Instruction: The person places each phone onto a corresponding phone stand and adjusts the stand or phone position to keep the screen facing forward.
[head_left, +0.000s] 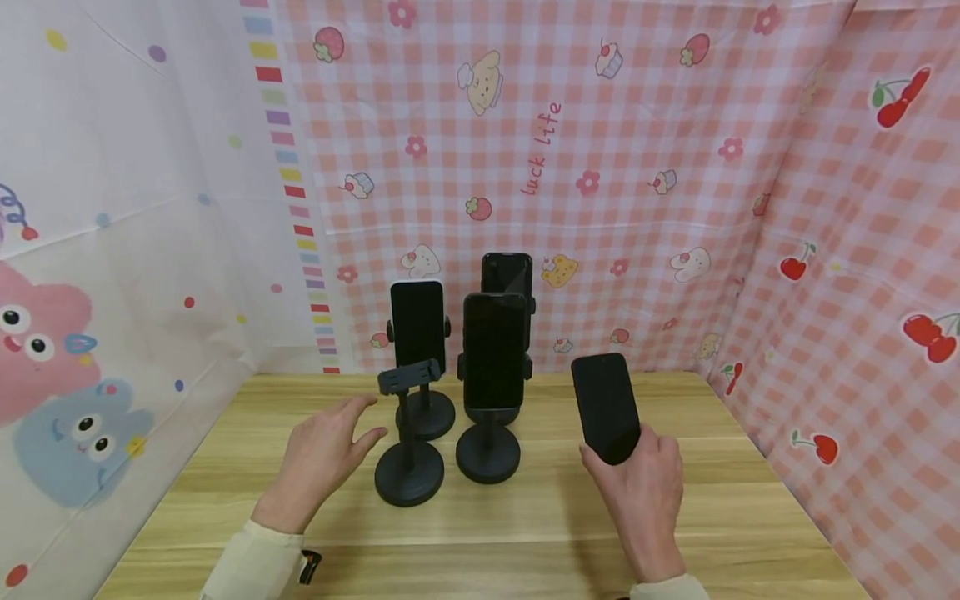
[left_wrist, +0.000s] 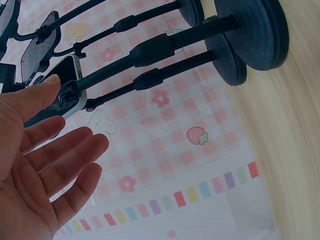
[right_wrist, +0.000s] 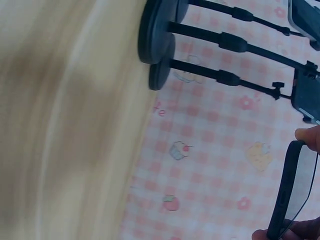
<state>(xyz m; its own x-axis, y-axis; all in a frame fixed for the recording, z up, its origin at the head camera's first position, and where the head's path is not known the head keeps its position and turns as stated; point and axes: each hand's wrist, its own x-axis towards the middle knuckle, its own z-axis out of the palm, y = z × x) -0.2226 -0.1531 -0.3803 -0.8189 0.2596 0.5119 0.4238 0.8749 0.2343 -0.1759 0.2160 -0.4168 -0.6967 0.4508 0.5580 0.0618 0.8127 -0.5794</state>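
Observation:
My right hand grips a black smartphone by its lower end, thumb on one edge and fingers on the other, raised over the right side of the table. In the right wrist view the phone shows edge-on between thumb and fingertips. My left hand is held beside a phone stand with a bare clamp, its thumb and fingers spread and holding nothing. The left wrist view shows that palm with the fingers relaxed near the stand's upper end.
Three more stands hold phones: a white-edged phone at back left, a front phone, and another phone partly hidden behind it. All stand on the wooden table, with a pink checked cloth behind.

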